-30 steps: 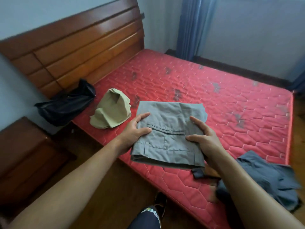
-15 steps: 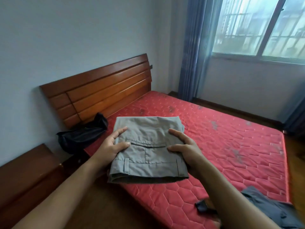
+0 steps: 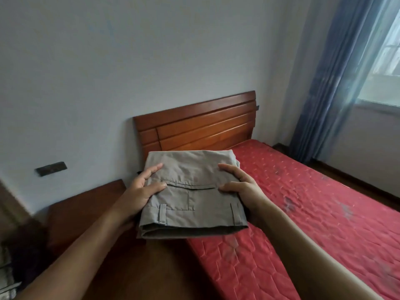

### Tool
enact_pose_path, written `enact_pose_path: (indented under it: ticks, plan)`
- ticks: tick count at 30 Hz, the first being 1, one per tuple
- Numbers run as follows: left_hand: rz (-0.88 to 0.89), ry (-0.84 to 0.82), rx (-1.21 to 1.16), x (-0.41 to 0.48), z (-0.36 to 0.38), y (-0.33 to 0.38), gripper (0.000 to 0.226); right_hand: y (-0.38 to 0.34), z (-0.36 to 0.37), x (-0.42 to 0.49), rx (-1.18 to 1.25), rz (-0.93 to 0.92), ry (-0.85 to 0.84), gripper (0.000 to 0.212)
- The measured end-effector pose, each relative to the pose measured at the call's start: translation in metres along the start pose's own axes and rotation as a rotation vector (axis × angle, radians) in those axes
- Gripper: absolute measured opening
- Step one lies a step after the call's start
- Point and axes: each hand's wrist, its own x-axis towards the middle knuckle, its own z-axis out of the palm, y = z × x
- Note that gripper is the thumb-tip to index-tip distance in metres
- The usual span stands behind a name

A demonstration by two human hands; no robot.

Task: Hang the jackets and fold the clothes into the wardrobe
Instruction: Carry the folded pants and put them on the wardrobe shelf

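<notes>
The left hand and right hand are being clamped on trousers between them; folds are being risked by any slackening.

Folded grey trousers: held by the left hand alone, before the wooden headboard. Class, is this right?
No: both the left hand and the right hand hold the folded grey trousers, in front of the wooden headboard. The head view shows it.

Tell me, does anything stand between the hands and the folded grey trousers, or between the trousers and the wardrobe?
No: the left hand and the right hand each grip a side of the folded grey trousers, thumbs on top. The wardrobe is not in view, so that path cannot be judged.
</notes>
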Motion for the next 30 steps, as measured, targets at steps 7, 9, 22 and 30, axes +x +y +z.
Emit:
enact_pose_path:
  ticks: [7, 9, 22, 30]
  plan:
    - [0.013, 0.239, 0.061, 0.015, -0.122, 0.01, 0.051, 0.006, 0.113, 0.099, -0.073, 0.043, -0.201, 0.056]
    - [0.024, 0.308, 0.08, 0.02, -0.156, 0.013, 0.05, 0.011, 0.146, 0.127, -0.061, 0.06, -0.251, 0.056]
    - [-0.076, 0.668, 0.101, 0.008, -0.297, 0.017, 0.056, 0.05, 0.314, 0.252, -0.085, 0.167, -0.608, 0.057]
    - [-0.065, 0.948, 0.029, 0.013, -0.322, 0.019, 0.062, 0.059, 0.378, 0.317, -0.037, 0.303, -0.855, 0.055]
